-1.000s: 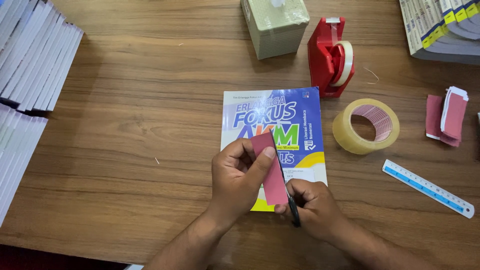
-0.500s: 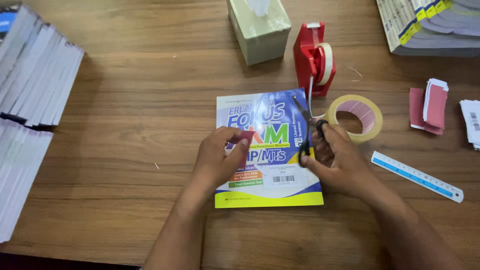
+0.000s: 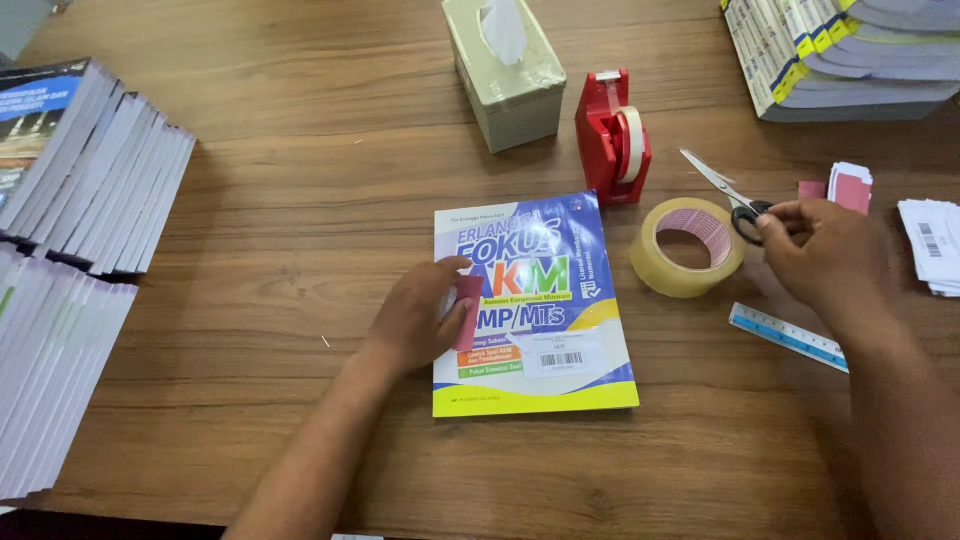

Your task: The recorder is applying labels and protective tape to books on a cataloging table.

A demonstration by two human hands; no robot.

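Observation:
A blue and yellow workbook lies flat on the wooden table. My left hand rests on its left edge and pinches a small pink paper slip against the cover. My right hand is to the right of the book, past a roll of clear tape, and grips the black handles of a pair of scissors. The scissor blades point up and to the left, toward the red tape dispenser.
A green tissue box stands behind the book. Stacks of books fill the left edge and the far right corner. Pink slips, white barcode labels and a blue ruler lie at the right.
My right hand has carried the scissors from over the book out to the right, past the tape roll. My left hand stays on the book with the pink slip, now a smaller piece.

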